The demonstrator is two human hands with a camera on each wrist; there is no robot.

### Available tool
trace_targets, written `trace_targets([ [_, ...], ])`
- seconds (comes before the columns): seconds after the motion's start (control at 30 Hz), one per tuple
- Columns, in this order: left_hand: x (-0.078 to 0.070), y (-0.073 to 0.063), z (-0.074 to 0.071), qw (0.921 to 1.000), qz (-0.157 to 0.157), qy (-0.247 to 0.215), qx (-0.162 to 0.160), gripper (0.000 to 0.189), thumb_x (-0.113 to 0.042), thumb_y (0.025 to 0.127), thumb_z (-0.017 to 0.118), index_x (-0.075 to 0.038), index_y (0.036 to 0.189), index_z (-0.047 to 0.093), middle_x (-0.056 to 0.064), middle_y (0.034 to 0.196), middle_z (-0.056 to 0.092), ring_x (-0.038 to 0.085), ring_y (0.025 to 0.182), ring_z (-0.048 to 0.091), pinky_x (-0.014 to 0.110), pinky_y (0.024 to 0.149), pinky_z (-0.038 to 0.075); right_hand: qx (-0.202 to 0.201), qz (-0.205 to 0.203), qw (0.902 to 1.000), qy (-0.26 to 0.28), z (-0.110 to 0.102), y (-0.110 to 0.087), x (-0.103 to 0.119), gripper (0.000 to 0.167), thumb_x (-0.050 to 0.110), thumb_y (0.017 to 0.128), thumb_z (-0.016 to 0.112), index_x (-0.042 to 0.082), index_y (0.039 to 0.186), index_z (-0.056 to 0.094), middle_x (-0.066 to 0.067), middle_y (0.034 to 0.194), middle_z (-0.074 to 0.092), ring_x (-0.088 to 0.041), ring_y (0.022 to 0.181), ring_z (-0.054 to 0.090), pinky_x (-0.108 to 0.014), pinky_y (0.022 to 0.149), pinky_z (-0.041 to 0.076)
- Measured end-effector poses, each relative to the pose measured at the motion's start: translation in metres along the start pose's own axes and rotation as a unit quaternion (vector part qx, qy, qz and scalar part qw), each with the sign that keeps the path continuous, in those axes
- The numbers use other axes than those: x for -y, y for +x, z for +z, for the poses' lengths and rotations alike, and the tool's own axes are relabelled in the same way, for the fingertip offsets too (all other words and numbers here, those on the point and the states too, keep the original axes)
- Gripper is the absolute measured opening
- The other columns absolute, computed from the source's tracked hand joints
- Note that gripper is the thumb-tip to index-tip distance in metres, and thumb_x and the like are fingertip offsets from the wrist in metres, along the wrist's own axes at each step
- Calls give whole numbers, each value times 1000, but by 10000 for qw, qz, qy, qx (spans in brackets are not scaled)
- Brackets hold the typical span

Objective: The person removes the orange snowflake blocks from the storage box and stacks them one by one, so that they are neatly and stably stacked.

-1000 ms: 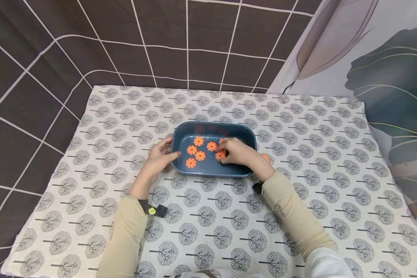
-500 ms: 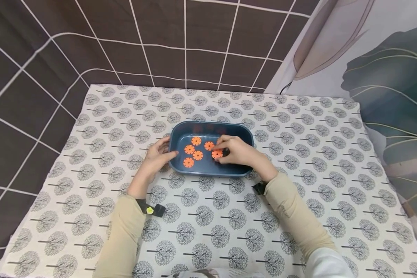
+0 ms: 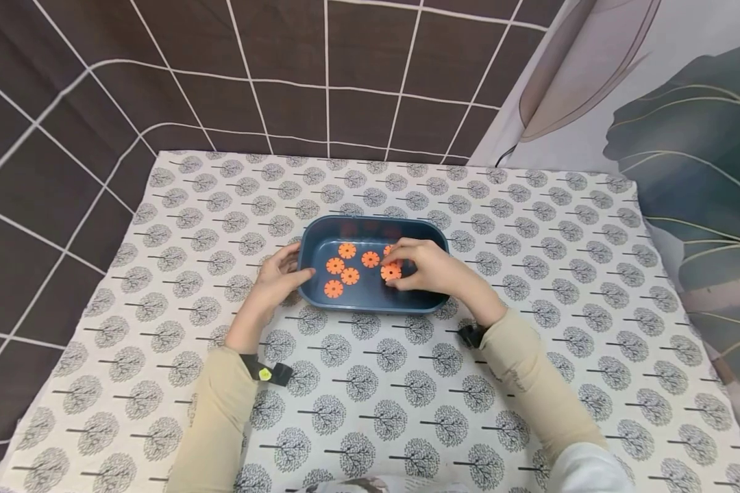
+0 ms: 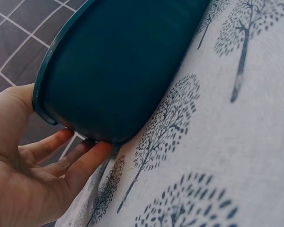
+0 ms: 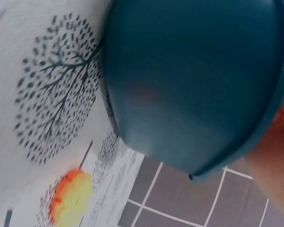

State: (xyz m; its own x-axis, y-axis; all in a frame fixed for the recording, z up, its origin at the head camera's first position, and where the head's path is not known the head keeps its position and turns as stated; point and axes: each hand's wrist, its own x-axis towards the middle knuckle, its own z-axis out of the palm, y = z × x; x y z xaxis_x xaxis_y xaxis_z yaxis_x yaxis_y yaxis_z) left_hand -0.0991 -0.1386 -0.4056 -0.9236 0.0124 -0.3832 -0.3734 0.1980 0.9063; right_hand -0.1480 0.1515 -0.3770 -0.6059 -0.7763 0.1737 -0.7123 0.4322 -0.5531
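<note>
A dark blue plastic bin [image 3: 370, 310] stands on the cloth. At its left end my left hand [image 3: 275, 281] grips the wall, thumb over the rim and fingers against the outside, as the left wrist view also shows [image 4: 42, 175]. My right hand [image 3: 434, 270] reaches over the right end into the bin and pinches an orange notched disc [image 3: 391, 272] between thumb and fingers. Just behind it another orange disc [image 3: 388, 250] is partly covered by the fingers. Several more lie flat on the bin floor to the left, the nearest disc [image 3: 371, 259] close to the fingertips.
Tree-patterned cloth [image 3: 358, 390] covers the table. In the right wrist view a yellow-orange disc [image 5: 73, 198] lies on it outside the bin's right end. A dark tiled-pattern curtain [image 3: 284, 82] hangs behind, and a printed curtain [image 3: 691, 150] at the right.
My right hand has shifted slightly to the right in the bin, and the pinched disc has moved with it. My left hand keeps its hold on the bin's end.
</note>
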Motion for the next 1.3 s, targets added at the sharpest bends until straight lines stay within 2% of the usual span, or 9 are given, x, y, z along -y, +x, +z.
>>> trace_targets([
  [0.27, 1, 1, 2, 10000, 15, -50, 27, 71, -9, 83, 65, -17, 145, 31, 11, 144, 39, 27, 133, 36, 39, 103, 41, -139, 244, 9996, -6, -9, -23, 2, 33, 19, 78, 75, 5, 108, 68, -5, 106, 63, -21, 100, 60, -35, 89, 52],
  [0.43, 2, 1, 2, 10000, 41, -61, 19, 71, -9, 83, 65, -17, 145, 32, 10, 144, 39, 26, 133, 35, 38, 105, 40, -436, 296, 9986, -97, -13, -37, 3, 33, 16, 77, 74, 4, 108, 68, -6, 107, 63, -23, 101, 59, -38, 88, 52],
  [0.57, 1, -1, 1, 10000, 12, -84, -34, 71, -10, 82, 65, -18, 145, 32, 9, 144, 40, 25, 132, 37, 38, 104, 40, -696, 382, 9968, -134, -18, -48, 0, 35, 12, 76, 75, 2, 108, 68, -8, 107, 63, -23, 94, 61, -33, 74, 56],
  [0.7, 1, -1, 1, 10000, 24, -75, -39, 71, -10, 83, 65, -17, 145, 32, 10, 143, 41, 26, 131, 38, 38, 104, 41, -956, 372, 9947, -111, -24, -57, -7, 35, 9, 75, 76, 1, 108, 68, -9, 105, 63, -18, 84, 61, -26, 59, 56],
  [0.87, 1, 0, 0, 9999, 19, -107, 4, 71, -10, 83, 65, -17, 145, 32, 9, 143, 41, 25, 131, 38, 37, 101, 43, -1389, 242, 9897, -238, -27, -70, -17, 35, 7, 72, 78, 0, 105, 69, -9, 102, 65, -21, 86, 62, -35, 64, 56],
  [0.97, 1, 0, 0, 10000, -13, -68, 18, 71, -9, 83, 65, -16, 145, 32, 10, 143, 41, 26, 131, 39, 38, 101, 43, -1558, 282, 9868, -332, -27, -80, -21, 34, 5, 70, 79, 0, 102, 69, -10, 99, 66, -23, 87, 63, -34, 69, 56],
  [1.13, 0, -1, 2, 10000, -52, -43, 17, 71, -9, 83, 65, -18, 145, 32, 9, 143, 41, 25, 131, 39, 38, 101, 43, -1546, 690, 9847, -414, -30, -92, -26, 35, 3, 69, 79, 1, 103, 69, -11, 103, 65, -28, 97, 62, -39, 85, 53],
  [1.3, 0, -1, 2, 10000, -18, -48, 8, 71, -9, 83, 65, -17, 145, 31, 9, 143, 41, 26, 130, 39, 37, 101, 43, -1495, 926, 9830, -519, -33, -99, -30, 36, 3, 69, 79, 0, 103, 68, -12, 103, 65, -29, 96, 61, -44, 85, 52],
])
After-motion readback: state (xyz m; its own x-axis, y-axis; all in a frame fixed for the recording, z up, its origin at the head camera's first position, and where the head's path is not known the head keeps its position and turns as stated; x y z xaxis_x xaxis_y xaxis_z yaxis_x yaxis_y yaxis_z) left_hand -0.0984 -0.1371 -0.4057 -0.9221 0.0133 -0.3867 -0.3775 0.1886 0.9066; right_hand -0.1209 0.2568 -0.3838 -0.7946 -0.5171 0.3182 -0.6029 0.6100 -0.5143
